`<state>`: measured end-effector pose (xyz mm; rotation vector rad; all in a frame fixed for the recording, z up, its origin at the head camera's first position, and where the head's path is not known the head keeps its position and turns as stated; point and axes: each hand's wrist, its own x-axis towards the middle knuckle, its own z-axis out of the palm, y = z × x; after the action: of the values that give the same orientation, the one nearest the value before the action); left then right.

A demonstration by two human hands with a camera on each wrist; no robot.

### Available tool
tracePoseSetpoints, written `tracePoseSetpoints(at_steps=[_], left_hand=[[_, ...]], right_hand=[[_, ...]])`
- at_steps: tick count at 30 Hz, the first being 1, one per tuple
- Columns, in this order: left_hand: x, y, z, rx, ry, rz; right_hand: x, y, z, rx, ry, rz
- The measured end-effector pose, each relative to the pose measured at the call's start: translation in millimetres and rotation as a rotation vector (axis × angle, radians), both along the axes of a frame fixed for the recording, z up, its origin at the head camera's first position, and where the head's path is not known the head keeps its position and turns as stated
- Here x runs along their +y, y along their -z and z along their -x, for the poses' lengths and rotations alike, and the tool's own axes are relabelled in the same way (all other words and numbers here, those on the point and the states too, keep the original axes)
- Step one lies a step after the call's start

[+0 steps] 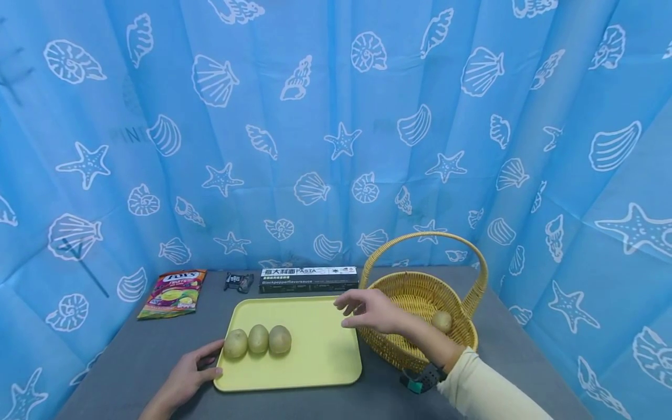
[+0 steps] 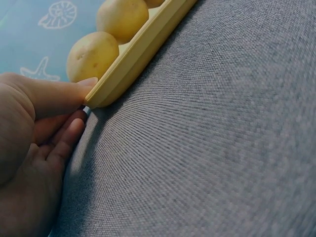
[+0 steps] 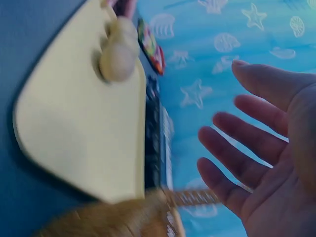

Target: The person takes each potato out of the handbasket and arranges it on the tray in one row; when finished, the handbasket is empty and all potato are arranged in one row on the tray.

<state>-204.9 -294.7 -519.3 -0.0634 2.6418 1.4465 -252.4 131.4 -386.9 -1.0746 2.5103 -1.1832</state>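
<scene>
Fingers (image 2: 66, 140) of the left hand (image 1: 184, 376) are bent at the outer side of the yellow tray (image 1: 320, 350), low by its wall, while the thumb (image 2: 59, 96) lies on the rim; together they hold the tray at its near left corner. How far those fingers reach beneath the edge is hidden. The right hand (image 1: 374, 309) hangs above the tray's right edge, beside the wicker basket (image 1: 406, 286); its fingers are spread, slightly bent, with clear gaps between them, and the thumb stands well apart. It holds nothing, and the palm shows bare in the right wrist view.

Three potatoes (image 1: 258, 339) lie in a row on the left part of the tray, side by side, the leftmost near the rim and close to the left hand. A fourth potato (image 1: 441, 321) lies in the basket, toward its right side, just beyond the right forearm. Tray and basket stand on the grey bench (image 1: 304, 405). Behind the tray lie a pasta box (image 1: 308, 280), a small black packet (image 1: 238, 282) and, farther left, a colourful fruit bag (image 1: 173, 294). A blue curtain (image 1: 336, 181) with white shells and starfish hangs behind.
</scene>
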Motion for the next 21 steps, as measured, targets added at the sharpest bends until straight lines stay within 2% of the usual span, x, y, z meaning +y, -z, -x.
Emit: tracePoseSetpoints(at_steps=[4,10,13,17,21], left_hand=[[0.7,-1.1,-1.2,0.010,0.013,-0.001],[1.7,-2.0,-1.7,0.007,0.002,0.008],[0.9,-1.2,-1.5,0.015,0.003,0.007],[0.1,0.0,-1.9,0.034,0.008,0.000],[-0.4,1.0,-1.9,0.041,0.006,0.013]], right_hand=[[23,-11.1,7.4,0.017,-0.007,-0.070],[55,-17.5,26.4,-0.042,-0.055,-0.118],[70,-12.9,36.3,-0.118,-0.043,-0.139],[86,-0.2,46.3,-0.232,0.014,-0.185],[98,11.5,52.2,-0.282,0.044,-0.219]])
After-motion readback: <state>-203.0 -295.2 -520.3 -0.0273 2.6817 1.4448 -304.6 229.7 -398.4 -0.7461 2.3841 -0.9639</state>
